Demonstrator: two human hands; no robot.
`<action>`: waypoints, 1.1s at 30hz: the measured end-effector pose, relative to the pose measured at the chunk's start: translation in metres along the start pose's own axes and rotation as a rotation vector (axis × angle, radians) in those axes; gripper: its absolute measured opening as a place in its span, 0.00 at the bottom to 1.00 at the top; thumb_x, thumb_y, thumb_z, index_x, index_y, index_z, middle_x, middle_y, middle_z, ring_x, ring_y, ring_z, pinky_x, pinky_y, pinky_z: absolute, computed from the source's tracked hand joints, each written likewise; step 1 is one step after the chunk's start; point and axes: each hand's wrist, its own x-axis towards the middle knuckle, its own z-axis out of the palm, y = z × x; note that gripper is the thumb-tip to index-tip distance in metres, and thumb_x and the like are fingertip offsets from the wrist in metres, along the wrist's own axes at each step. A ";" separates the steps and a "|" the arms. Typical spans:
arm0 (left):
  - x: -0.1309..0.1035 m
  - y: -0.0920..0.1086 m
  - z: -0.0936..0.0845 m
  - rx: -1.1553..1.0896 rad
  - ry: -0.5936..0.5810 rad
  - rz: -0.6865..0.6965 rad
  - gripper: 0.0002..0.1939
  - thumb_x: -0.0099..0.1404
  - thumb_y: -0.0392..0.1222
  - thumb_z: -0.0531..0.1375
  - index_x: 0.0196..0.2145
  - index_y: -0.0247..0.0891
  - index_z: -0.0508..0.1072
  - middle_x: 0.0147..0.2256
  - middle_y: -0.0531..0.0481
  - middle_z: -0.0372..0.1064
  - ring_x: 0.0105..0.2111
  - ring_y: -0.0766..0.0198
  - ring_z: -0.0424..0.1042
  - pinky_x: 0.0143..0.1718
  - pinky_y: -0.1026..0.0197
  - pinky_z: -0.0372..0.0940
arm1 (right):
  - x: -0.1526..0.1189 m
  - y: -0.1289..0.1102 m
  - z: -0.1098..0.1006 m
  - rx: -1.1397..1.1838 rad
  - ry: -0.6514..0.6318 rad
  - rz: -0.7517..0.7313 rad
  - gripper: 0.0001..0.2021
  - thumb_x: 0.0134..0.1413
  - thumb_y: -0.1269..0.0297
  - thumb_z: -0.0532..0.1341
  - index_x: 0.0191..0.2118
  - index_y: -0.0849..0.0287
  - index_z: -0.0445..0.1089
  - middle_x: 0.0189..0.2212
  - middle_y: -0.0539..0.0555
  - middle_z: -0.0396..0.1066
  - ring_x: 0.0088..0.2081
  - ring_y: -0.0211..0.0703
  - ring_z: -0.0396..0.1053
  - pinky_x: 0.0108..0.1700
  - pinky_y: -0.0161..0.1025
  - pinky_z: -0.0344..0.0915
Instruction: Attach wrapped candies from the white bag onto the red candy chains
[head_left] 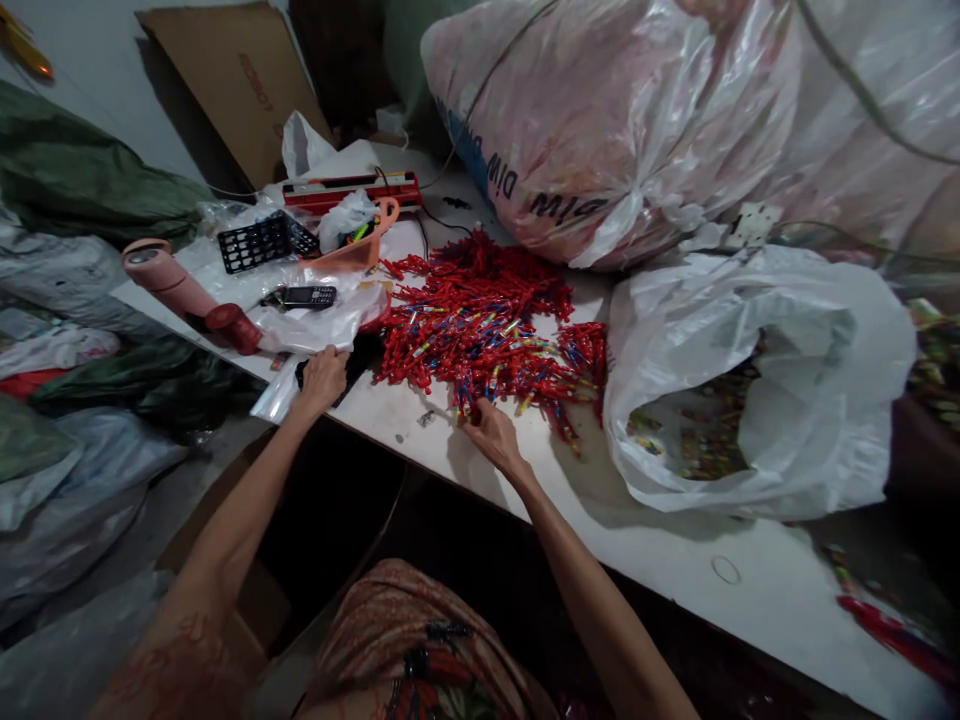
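A heap of thin, shiny red pieces [480, 320] with blue, yellow and silver parts covers the middle of the white table. At its front edge, my right hand [493, 436] is closed, thumb and fingers pinched on one of the red pieces; most of that piece is hidden. My left hand [324, 378] is left of the heap, fingers curled at the near edge of some clear plastic bags [322, 325]. It appears to grip the plastic, though the fingertips are partly hidden. A flat clear plastic sleeve [277, 392] lies beside the left wrist.
A black phone [309, 296], a pink flask [169, 280], an orange basket [352, 250] and a red bar-shaped device [352, 190] are on the left. An open white bag [810, 470] with small pieces inside stands right. Large stuffed sacks [615, 120] rise behind.
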 end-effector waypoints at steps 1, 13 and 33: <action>0.007 -0.005 -0.001 -0.014 -0.020 0.034 0.21 0.61 0.33 0.49 0.49 0.34 0.72 0.45 0.36 0.68 0.48 0.47 0.67 0.49 0.49 0.63 | 0.001 -0.001 -0.003 -0.047 -0.015 0.005 0.03 0.47 0.66 0.56 0.30 0.58 0.63 0.23 0.50 0.64 0.25 0.38 0.56 0.27 0.35 0.44; 0.004 -0.022 -0.063 -0.508 0.549 0.243 0.14 0.62 0.39 0.53 0.42 0.39 0.75 0.38 0.46 0.70 0.40 0.57 0.69 0.44 0.56 0.64 | -0.013 0.008 -0.008 0.122 -0.010 0.022 0.04 0.42 0.65 0.54 0.29 0.56 0.58 0.22 0.48 0.59 0.25 0.39 0.56 0.28 0.34 0.47; -0.115 0.118 0.074 -0.472 0.265 0.751 0.17 0.66 0.41 0.56 0.52 0.40 0.70 0.52 0.39 0.69 0.53 0.51 0.67 0.52 0.47 0.58 | -0.034 0.035 -0.024 0.398 -0.054 0.133 0.07 0.35 0.68 0.59 0.27 0.59 0.63 0.21 0.44 0.60 0.26 0.35 0.57 0.28 0.32 0.52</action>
